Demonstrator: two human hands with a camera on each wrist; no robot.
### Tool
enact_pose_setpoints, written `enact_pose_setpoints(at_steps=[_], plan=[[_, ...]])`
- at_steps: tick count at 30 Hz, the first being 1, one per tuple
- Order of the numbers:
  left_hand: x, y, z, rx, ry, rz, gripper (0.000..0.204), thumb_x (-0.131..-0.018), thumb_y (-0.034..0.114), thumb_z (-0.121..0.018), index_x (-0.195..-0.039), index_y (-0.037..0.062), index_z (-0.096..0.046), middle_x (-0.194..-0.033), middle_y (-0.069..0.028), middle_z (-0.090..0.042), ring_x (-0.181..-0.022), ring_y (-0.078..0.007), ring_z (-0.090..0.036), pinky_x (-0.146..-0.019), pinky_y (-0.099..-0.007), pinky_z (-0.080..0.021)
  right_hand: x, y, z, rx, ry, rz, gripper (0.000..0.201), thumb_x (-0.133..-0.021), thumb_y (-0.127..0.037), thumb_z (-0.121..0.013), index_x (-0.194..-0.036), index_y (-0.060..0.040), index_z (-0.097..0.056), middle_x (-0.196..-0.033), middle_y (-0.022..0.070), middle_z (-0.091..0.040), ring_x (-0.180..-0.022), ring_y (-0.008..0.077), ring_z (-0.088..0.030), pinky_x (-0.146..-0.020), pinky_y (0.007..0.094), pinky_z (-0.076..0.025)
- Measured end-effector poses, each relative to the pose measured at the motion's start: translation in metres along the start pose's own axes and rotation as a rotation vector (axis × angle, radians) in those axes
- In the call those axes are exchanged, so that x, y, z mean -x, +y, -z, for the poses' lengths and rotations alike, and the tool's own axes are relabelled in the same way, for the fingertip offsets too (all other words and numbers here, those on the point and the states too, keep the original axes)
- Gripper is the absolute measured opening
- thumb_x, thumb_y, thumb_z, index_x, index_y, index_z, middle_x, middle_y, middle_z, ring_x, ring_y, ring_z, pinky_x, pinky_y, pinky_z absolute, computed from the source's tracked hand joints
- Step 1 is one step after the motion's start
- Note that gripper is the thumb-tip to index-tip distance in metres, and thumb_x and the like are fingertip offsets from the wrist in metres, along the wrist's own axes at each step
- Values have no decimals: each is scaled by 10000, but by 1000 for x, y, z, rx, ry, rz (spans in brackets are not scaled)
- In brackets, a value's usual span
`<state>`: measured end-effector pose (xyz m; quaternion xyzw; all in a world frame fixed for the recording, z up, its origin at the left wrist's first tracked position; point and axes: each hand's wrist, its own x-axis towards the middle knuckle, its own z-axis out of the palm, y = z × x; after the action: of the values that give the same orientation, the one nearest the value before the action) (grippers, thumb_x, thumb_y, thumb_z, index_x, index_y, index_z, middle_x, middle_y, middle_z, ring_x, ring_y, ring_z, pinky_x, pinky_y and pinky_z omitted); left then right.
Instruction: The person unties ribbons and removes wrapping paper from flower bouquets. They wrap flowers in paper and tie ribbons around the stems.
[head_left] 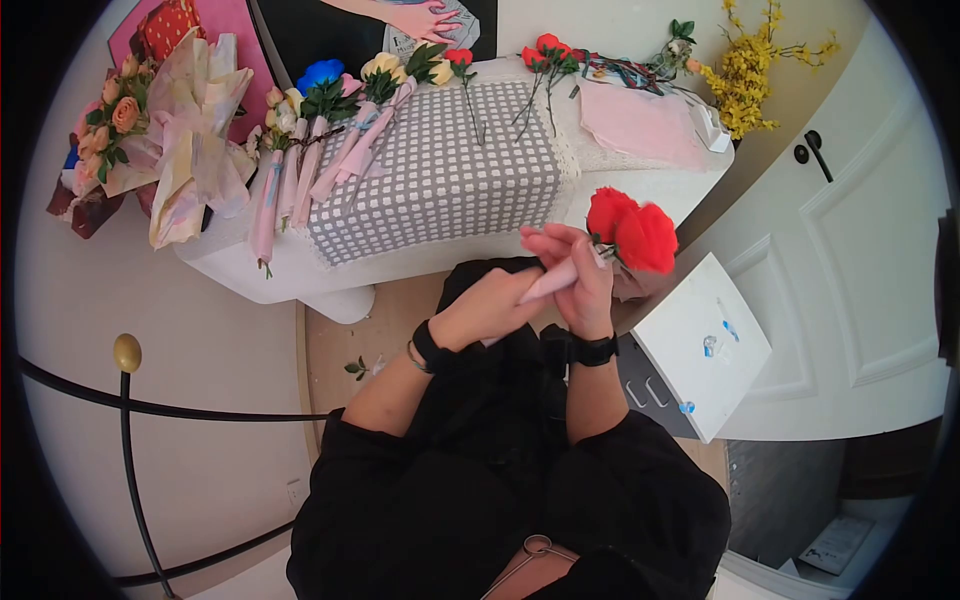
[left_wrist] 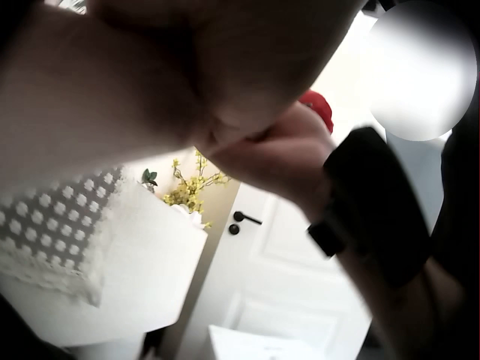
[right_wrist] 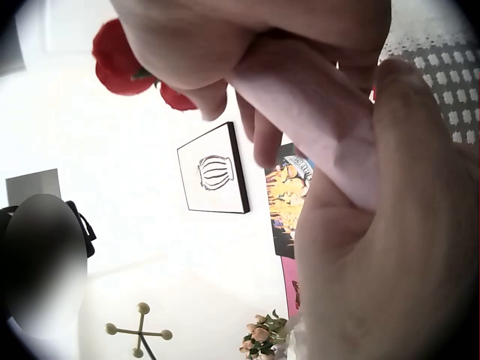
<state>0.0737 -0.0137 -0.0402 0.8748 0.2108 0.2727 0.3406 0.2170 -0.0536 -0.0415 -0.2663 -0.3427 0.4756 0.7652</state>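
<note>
Both hands hold a pink paper-wrapped bunch of red artificial roses (head_left: 642, 238), out in front of the body. My left hand (head_left: 487, 303) grips the lower end of the pink wrapper (head_left: 549, 283). Higher up, just under the blooms, my right hand (head_left: 588, 288) holds the wrapper with its thumb across it and its fingers partly extended. In the right wrist view the wrapper (right_wrist: 307, 101) runs diagonally between the two hands. The left wrist view is mostly filled by the dark, blurred left hand (left_wrist: 255, 60), with a sliver of red petal (left_wrist: 320, 109) behind.
A white table (head_left: 250, 270) with a grey checked cloth (head_left: 430, 180) carries wrapped flowers (head_left: 345, 155), loose red roses (head_left: 548, 50) and pink sheets (head_left: 640, 125). A large bouquet (head_left: 120, 115) stands left. To the right are a small white cabinet (head_left: 690, 350) and a door (head_left: 840, 280).
</note>
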Motion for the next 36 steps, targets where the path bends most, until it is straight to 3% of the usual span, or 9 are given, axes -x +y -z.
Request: enact_pose_setpoints(at_steps=[4, 5, 7, 8, 9, 12, 28, 34, 36], plan=[[1, 17, 23, 414, -596, 350, 315, -867, 314, -648, -837, 7, -587, -646, -85, -620, -561, -160, -634, -524, -325, -482, 1, -3, 22, -152, -538, -93, 513, -965, -334, -479, -1203, 120, -507, -1055, 244, -643, -1073, 356, -598, -975, 427, -444], [2, 17, 22, 413, -594, 350, 315, -867, 314, -648, -837, 7, -587, -646, -85, -620, -561, -160, -634, -524, -325, -482, 0, -6, 21, -99, -685, -115, 563, -962, -381, -471, -1239, 110, -479, -1029, 242, -655, -1101, 378, -578, -999, 441, -421], [6, 16, 15, 196, -271, 348, 280, -860, 295, -653, -873, 22, -589, -641, -117, -615, -559, -214, -636, -521, -335, -491, 2, -12, 17, 13, -560, -223, 563, -980, -392, -432, -1270, 90, -451, -1026, 243, -655, -1066, 363, -599, -957, 430, -458], [9, -17, -7, -176, 149, -61, 246, -835, 259, -673, -885, 43, -566, -621, -127, -598, -563, -276, -624, -503, -370, -489, 2, -12, 9, 37, -295, -241, 558, -991, -387, -412, -1276, 91, -447, -1046, 242, -647, -1061, 335, -602, -950, 415, -464], [10, -12, -6, -175, 149, -60, 246, -835, 259, -673, -885, 43, -566, -621, -127, -598, -563, -276, -624, -503, -370, -489, 1, -13, 1, 61, -31, -257, 552, -1001, -381, -391, -1282, 92, -442, -1066, 241, -639, -1056, 306, -605, -944, 400, -470], [10, -3, -1, -502, 285, -4, 229, -791, 201, -691, -841, 62, -516, -643, -102, -601, -569, -304, -611, -500, -402, -476, -2, -16, -14, 21, 101, -152, 565, -1010, -398, -361, -1265, 99, -449, -1050, 251, -637, -988, 296, -630, -932, 392, -478], [18, -7, 7, -485, 48, -34, 230, -816, 199, -667, -933, 56, -531, -692, -99, -624, -610, -300, -622, -522, -390, -482, -5, -24, 0, 18, 280, -24, 563, -1010, -392, -369, -1208, 124, -478, -979, 275, -646, -954, 323, -646, -911, 393, -494], [6, 10, 13, -112, -27, -70, 327, -893, 298, -600, -1016, 1, -539, -738, -162, -619, -679, -348, -620, -629, -408, -484, -4, -17, -7, 147, 228, -69, 531, -1008, -384, -384, -1176, 102, -513, -998, 233, -663, -916, 292, -664, -839, 335, -514], [-1, 15, 10, 82, -79, 87, 273, -915, 242, -567, -1023, -8, -548, -738, -146, -620, -672, -310, -626, -629, -376, -484, 1, -17, -16, 162, 185, -124, 517, -1008, -379, -386, -1182, 90, -515, -1010, 222, -664, -913, 270, -664, -812, 316, -519]])
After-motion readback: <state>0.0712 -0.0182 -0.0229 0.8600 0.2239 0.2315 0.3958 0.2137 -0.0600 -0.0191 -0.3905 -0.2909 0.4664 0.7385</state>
